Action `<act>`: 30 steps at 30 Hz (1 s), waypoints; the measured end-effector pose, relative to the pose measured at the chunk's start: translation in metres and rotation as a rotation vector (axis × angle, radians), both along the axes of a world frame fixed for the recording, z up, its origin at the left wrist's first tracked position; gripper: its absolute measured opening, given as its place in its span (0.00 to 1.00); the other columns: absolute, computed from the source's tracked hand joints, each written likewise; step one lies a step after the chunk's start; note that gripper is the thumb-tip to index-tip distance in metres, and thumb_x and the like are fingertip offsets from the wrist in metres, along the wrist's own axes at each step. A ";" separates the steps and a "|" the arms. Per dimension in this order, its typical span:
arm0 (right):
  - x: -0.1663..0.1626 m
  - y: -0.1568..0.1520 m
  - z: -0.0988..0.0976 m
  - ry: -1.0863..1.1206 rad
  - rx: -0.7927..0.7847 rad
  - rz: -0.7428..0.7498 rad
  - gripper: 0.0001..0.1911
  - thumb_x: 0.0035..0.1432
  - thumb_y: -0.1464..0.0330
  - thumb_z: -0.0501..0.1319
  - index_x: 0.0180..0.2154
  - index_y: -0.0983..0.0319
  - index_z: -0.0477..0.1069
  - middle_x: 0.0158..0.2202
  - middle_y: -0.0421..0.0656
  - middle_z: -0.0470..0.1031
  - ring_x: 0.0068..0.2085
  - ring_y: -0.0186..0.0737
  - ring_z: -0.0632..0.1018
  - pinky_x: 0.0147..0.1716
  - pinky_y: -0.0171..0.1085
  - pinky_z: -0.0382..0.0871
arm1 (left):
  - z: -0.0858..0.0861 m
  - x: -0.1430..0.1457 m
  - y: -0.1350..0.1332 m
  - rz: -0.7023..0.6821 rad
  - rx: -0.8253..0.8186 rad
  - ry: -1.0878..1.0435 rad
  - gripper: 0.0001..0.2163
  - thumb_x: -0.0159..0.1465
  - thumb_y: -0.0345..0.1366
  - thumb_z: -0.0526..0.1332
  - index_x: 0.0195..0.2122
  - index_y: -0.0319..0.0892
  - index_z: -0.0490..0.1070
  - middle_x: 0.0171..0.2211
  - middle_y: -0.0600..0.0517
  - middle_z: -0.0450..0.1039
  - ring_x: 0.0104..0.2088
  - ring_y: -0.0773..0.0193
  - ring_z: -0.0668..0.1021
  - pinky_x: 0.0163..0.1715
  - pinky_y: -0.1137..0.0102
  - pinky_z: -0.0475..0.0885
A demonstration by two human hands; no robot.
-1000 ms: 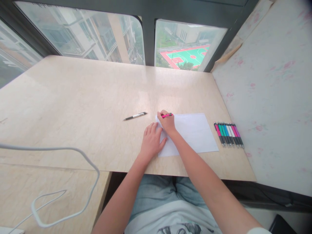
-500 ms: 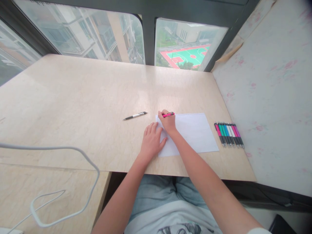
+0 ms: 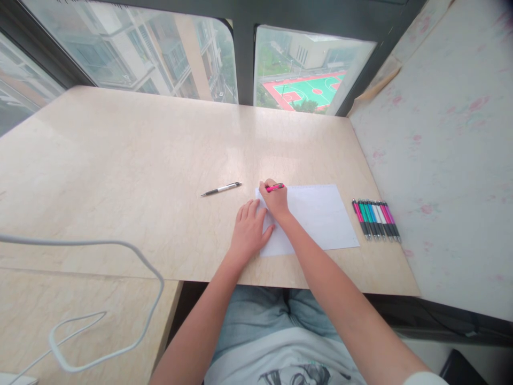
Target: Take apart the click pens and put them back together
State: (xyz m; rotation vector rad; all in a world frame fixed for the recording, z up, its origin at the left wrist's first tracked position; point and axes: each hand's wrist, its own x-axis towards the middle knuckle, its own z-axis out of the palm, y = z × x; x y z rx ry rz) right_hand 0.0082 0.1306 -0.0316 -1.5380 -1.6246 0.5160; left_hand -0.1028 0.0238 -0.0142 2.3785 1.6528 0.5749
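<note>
A white sheet of paper (image 3: 320, 219) lies on the pale desktop in front of me. My right hand (image 3: 276, 200) rests on its upper left part, fingers closed around a pink pen (image 3: 276, 187). The pen's tip is hidden behind the fingers. My left hand (image 3: 249, 227) lies flat across the sheet's left edge, thumb on the paper and fingers stretched forward. Beyond the left hand, a white and black pen (image 3: 221, 189) lies by itself on the desk.
A row of several coloured pens (image 3: 377, 220) lies right of the paper, near the flowered wall (image 3: 449, 187). A pale cable (image 3: 150, 267) loops across the lower left. Windows (image 3: 160, 53) border the desk's (image 3: 140, 160) far side.
The pink pen has shifted very slightly to the left in my right hand. My left hand stays in place on the paper.
</note>
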 end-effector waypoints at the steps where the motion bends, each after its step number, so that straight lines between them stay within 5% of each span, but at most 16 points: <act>1: 0.000 0.000 0.000 0.000 0.002 -0.002 0.20 0.62 0.63 0.54 0.21 0.57 0.49 0.16 0.34 0.53 0.21 0.33 0.57 0.25 0.35 0.50 | 0.000 0.000 0.000 -0.001 0.000 0.002 0.16 0.65 0.43 0.59 0.51 0.41 0.67 0.64 0.37 0.60 0.66 0.44 0.60 0.64 0.48 0.56; 7: 0.002 0.001 0.000 0.040 0.005 -0.028 0.18 0.61 0.64 0.54 0.21 0.57 0.50 0.17 0.33 0.52 0.22 0.33 0.57 0.25 0.36 0.50 | 0.000 0.000 0.000 -0.004 0.011 0.021 0.16 0.65 0.43 0.59 0.51 0.41 0.67 0.64 0.38 0.60 0.66 0.43 0.61 0.64 0.48 0.57; 14: 0.019 -0.012 0.005 0.437 -0.033 -0.091 0.22 0.63 0.52 0.53 0.23 0.58 0.60 0.19 0.34 0.59 0.24 0.33 0.64 0.26 0.33 0.59 | 0.002 -0.001 0.000 -0.009 -0.004 0.022 0.16 0.65 0.44 0.59 0.51 0.42 0.67 0.63 0.39 0.61 0.66 0.45 0.60 0.65 0.49 0.55; 23: 0.064 -0.074 0.018 0.733 -0.177 -0.041 0.22 0.61 0.50 0.58 0.26 0.61 0.71 0.22 0.38 0.66 0.23 0.31 0.65 0.23 0.33 0.59 | 0.000 -0.003 0.001 -0.013 0.002 0.013 0.17 0.65 0.43 0.60 0.52 0.42 0.67 0.64 0.39 0.61 0.66 0.45 0.60 0.65 0.49 0.56; 26: 0.086 -0.098 0.020 0.798 -0.257 -0.135 0.16 0.57 0.54 0.64 0.30 0.61 0.71 0.22 0.36 0.66 0.22 0.29 0.65 0.21 0.31 0.58 | -0.002 -0.004 0.002 -0.012 0.008 -0.011 0.17 0.65 0.42 0.60 0.52 0.42 0.67 0.64 0.39 0.61 0.66 0.45 0.60 0.65 0.48 0.56; 30: 0.111 -0.127 0.025 0.873 -0.341 -0.258 0.22 0.54 0.56 0.68 0.46 0.60 0.70 0.19 0.33 0.66 0.22 0.30 0.66 0.19 0.28 0.55 | -0.005 -0.006 0.003 -0.017 0.033 -0.045 0.15 0.64 0.39 0.61 0.51 0.42 0.67 0.65 0.37 0.59 0.66 0.44 0.62 0.64 0.47 0.58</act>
